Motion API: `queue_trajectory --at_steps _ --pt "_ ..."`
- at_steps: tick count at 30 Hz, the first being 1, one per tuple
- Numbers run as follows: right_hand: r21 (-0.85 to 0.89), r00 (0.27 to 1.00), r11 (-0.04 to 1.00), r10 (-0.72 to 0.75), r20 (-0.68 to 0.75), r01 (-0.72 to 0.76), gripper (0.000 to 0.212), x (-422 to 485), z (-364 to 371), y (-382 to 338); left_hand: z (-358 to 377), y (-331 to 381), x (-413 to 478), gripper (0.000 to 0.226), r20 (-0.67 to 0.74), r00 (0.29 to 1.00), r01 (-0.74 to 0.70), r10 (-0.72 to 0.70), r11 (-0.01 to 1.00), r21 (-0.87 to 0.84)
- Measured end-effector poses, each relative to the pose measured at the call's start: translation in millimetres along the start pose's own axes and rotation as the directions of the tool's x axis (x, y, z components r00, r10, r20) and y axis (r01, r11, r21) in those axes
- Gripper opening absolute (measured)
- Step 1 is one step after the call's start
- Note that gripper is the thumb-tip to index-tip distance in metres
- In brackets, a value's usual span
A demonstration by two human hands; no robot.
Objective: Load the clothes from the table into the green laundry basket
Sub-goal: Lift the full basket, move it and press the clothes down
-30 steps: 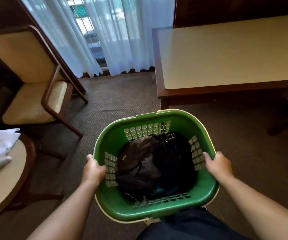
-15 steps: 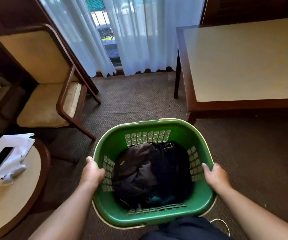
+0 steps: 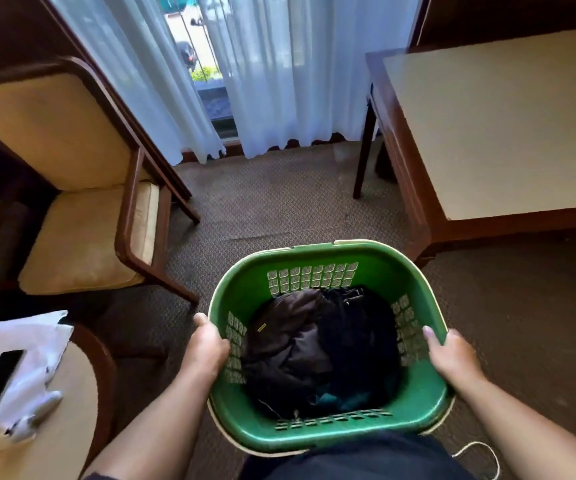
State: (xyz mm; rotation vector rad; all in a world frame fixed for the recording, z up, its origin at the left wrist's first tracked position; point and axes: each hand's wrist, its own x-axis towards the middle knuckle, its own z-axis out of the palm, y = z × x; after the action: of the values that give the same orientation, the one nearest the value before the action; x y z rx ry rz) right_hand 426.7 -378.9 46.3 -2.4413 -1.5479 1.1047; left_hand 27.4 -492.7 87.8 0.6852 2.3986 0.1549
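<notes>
Gripping green laundry basket [image 3: 314, 436] by opposite rims, left hand [image 3: 207, 348] and right hand [image 3: 452, 358] curling round edges; holding dark clothes [image 3: 297, 341] inside, near desk [image 3: 487, 133].

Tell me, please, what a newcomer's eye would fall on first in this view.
The green laundry basket at bottom centre, with dark clothes piled inside, draws the eye first; the left grip and right grip hold its side rims. Next come the bright white curtains at top centre and the pale-topped table at right.
</notes>
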Motion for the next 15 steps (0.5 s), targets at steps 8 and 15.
queue_trajectory --at_steps 8,15 --pt "0.189 0.980 0.974 0.152 -0.129 -0.126 0.051 -61 56 -45 -90 27 83 0.047 -0.010 0.968 -0.247 0.251 0.959 0.137" --pt "0.337 0.947 0.916 0.282 -0.155 -0.218 0.043 -79 91 -81 -125 71 142 0.042 0.030 0.908 -0.412 0.419 0.877 0.247"
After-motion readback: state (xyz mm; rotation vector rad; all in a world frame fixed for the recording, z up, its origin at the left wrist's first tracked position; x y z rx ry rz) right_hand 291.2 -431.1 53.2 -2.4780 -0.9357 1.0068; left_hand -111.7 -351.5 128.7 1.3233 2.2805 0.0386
